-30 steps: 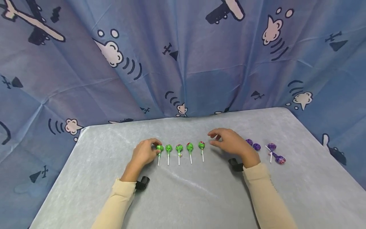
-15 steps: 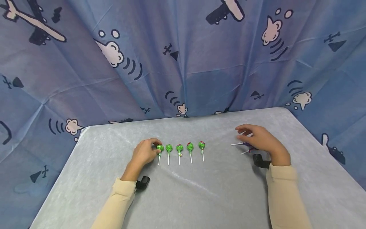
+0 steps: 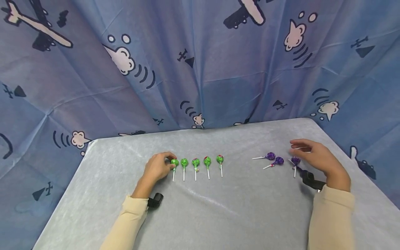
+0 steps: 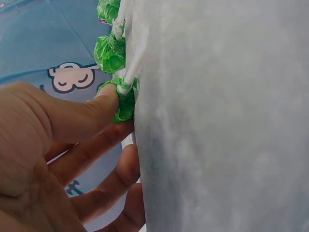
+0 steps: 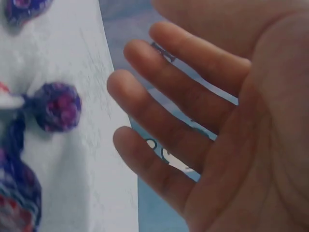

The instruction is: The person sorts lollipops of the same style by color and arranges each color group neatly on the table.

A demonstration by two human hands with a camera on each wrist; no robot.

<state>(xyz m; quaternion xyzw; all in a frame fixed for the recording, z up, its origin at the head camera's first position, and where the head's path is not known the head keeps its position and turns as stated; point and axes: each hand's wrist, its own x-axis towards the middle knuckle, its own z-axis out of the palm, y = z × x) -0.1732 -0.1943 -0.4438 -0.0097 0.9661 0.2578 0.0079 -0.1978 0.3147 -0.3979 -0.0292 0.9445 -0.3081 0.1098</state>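
Note:
At the left end of a row of several green-wrapped lollipops (image 3: pixel 207 161), my left hand (image 3: pixel 158 167) pinches the head of the last lollipop (image 4: pixel 124 104) between thumb and fingers; its white stick points toward me. My right hand (image 3: pixel 322 159) hovers over the right side of the table, holding nothing, its fingers (image 5: pixel 159 130) loosely extended. Just left of it lies a purple lollipop (image 3: pixel 295 160), which also shows in the right wrist view (image 5: pixel 60 107). Another purple lollipop (image 5: pixel 19 188) beside that one is mostly hidden by the right wrist in the head view.
Two more purple lollipops (image 3: pixel 270 156) lie between the green row and my right hand, sticks pointing left. A pale cloth covers the table (image 3: pixel 200 215). Behind it hangs a blue curtain (image 3: pixel 231 93) with printed airplanes and clouds.
My right hand has moved from beside the green row rightward, past two purple lollipops that now show fully, to the other purple ones. My left hand stays on its green lollipop.

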